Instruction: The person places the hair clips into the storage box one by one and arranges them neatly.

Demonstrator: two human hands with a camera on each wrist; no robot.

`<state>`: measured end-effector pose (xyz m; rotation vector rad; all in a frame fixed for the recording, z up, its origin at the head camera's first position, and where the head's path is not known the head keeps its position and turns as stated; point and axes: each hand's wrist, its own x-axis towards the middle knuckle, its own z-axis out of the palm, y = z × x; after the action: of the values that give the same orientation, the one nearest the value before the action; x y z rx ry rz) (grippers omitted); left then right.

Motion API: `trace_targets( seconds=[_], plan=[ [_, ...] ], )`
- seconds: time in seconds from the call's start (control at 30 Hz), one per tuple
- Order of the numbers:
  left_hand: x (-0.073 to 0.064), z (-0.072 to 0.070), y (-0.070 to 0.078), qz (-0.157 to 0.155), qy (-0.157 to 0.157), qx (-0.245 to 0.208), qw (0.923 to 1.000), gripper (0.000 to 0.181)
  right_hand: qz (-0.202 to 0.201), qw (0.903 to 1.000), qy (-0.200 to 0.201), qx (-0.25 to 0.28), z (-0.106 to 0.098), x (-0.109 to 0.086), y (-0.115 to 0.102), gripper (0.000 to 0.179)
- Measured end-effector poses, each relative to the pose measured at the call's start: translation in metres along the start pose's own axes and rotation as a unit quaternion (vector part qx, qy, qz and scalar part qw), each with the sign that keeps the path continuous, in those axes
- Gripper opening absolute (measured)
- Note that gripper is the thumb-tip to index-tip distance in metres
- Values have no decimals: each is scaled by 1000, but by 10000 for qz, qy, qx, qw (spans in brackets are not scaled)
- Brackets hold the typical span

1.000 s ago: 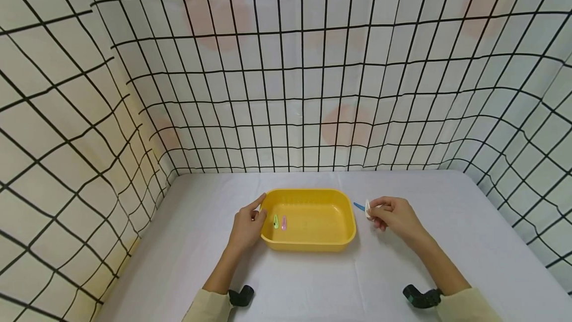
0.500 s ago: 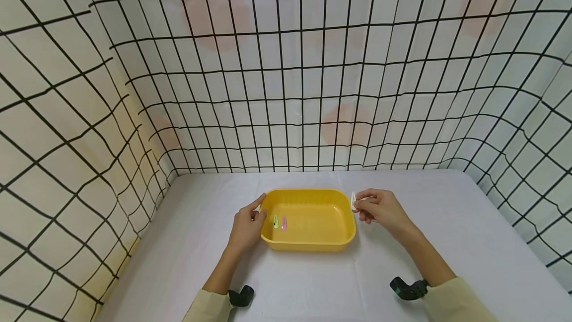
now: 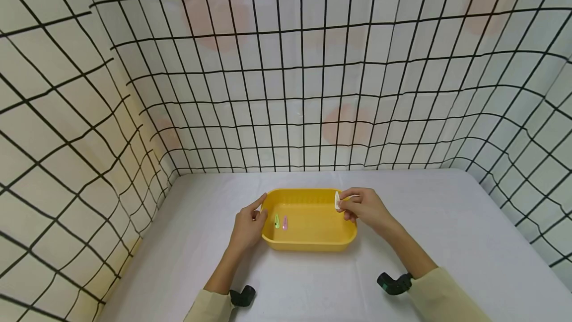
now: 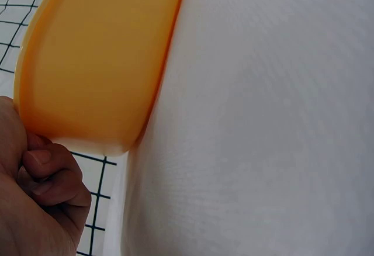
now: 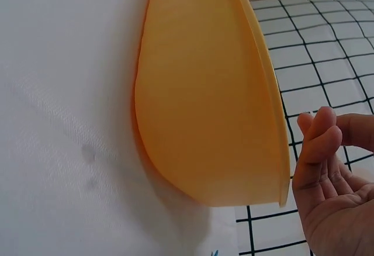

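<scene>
A yellow plastic basin [image 3: 308,246] stands on the white table. My left hand [image 3: 247,225] grips its left rim, and in the left wrist view some fingers [image 4: 58,180] are curled below the rim. Over the basin's right side, my right hand [image 3: 364,207] pinches a white snap hair clip [image 3: 337,201] held upright between thumb and fingertips. In the right wrist view that clip is hidden behind the fingers [image 5: 321,133]. Inside the basin, toward the left, lie a green hair clip [image 3: 277,221] and a pink hair clip [image 3: 285,222], side by side.
A tiny blue tip [image 5: 214,253] shows on the table at the bottom of the right wrist view. Black wire grid panels [image 3: 304,98] backed with pale cloth enclose the table [image 3: 313,282] at the back and both sides.
My right hand has moved left with the white hair clip, from beside the basin to over its right rim. The blue clip seen earlier is now hidden in the head view. My left hand stays put.
</scene>
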<state>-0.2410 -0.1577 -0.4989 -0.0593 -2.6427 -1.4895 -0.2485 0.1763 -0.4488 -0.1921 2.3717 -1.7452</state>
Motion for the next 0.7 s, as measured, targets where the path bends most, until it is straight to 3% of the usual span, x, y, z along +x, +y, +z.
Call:
trace_targets(
  seconds=[0.7],
  plan=[
    [-1,-1,2,73,16,-20,10000,49,226,9992,-251,-224,58,28,-4,21]
  ],
)
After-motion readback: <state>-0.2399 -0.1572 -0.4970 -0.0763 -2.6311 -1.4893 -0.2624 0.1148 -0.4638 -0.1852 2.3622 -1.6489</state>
